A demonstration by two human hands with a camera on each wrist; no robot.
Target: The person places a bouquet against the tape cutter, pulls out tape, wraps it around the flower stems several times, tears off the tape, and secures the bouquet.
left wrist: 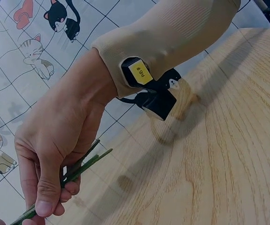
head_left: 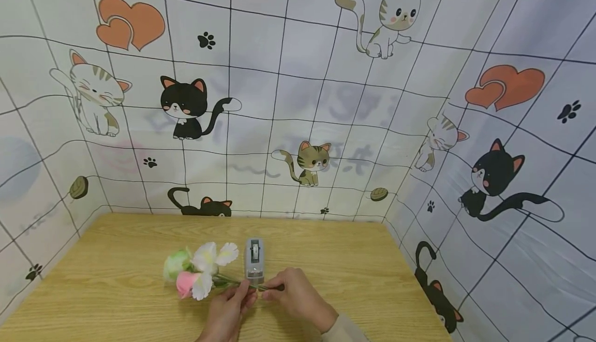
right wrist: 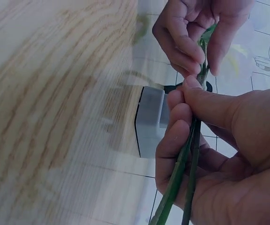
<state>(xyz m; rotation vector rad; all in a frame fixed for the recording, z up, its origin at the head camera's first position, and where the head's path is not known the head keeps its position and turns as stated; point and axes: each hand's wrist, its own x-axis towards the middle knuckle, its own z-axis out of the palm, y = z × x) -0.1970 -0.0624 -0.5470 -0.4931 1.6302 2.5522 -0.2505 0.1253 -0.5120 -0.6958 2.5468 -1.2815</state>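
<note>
Beige fabric sleeves your right forearm, and the sleeve [head_left: 344, 329] lies nearest the bottom of the head view; the left wrist view shows a yellow label [left wrist: 140, 71] at its cuff. Just past it, your two hands meet roughly midway between the left and right edges of the bench [head_left: 335, 264]. Your right hand [head_left: 300, 298] has a narrow grip, thumb and fingers curled round the green stems [right wrist: 172, 192] close to their cut ends. Your left hand [head_left: 228, 308] has a narrow grip too, pinching the same stems nearer the blooms, with its fingertips just beside those of your right.

From your left hand the stems run toward the left edge of the bench and end in a pink bloom [head_left: 186, 284], white petals [head_left: 205, 256] and, outermost, a pale green bloom [head_left: 177, 265]. You cannot tell whether these rest on the wood.

Just beyond your fingertips, toward the far edge, sits a grey tape dispenser [head_left: 254, 259], lengthwise to you; whether your fingers touch it is unclear. Past the far edge you face a white wall covering [head_left: 261, 99] with black grid lines, cartoon cats and orange hearts.
</note>
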